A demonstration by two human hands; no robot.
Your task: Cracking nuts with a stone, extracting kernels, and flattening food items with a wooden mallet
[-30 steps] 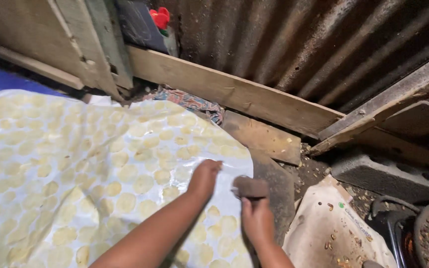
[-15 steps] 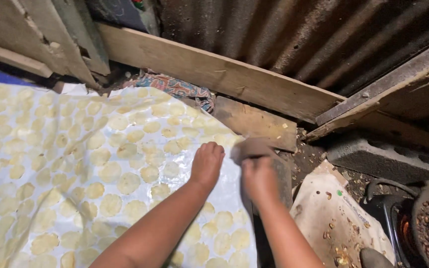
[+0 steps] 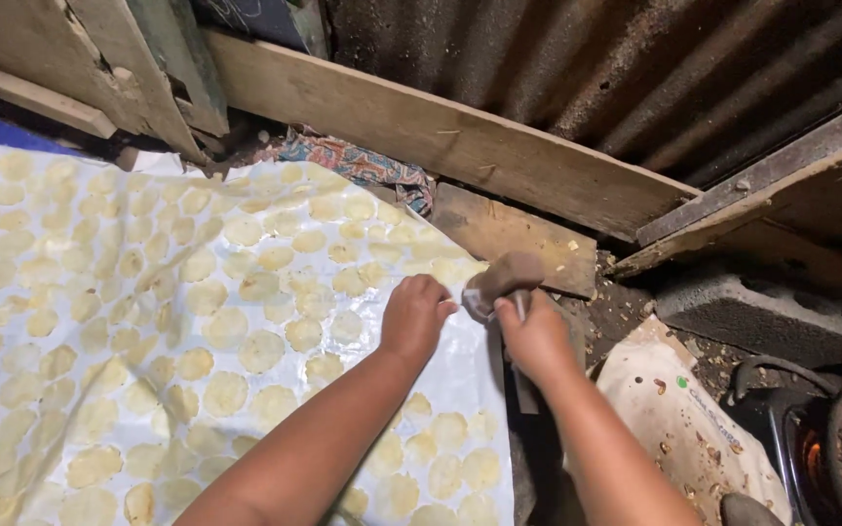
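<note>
Both my hands are in view, two of them, near each other at the right edge of one white sheet (image 3: 460,375). My left hand (image 3: 414,317) lies knuckles up on the sheet, fingers curled under so I cannot tell whether they pinch anything. My right hand (image 3: 536,336) is closed around the thin handle of one small tool (image 3: 504,278) with a brownish block head (a scraper or mallet, I cannot tell which); the head sticks up above my fist, just beside the left hand's fingertips and over the sheet's edge.

The sheet is covered with pale yellow discs (image 3: 261,351), set in rough rows, far too many to count: well over a hundred in sight, and the sheet runs out of frame at the left and bottom, so more are cut off. Some discs lie hidden under my left forearm.

Behind the sheet I count two long planks: one plank (image 3: 440,136) slanting across the wall, and a shorter board (image 3: 514,234) lying just past the tool. One scrap of patterned cloth (image 3: 363,166) is wedged between the plank and the sheet, mostly hidden. One grey block (image 3: 772,312) sits at right, and below it one dirty printed bag (image 3: 679,419), partly behind my right arm. Dark round shapes at the bottom right corner are cut off and too dim to name.
</note>
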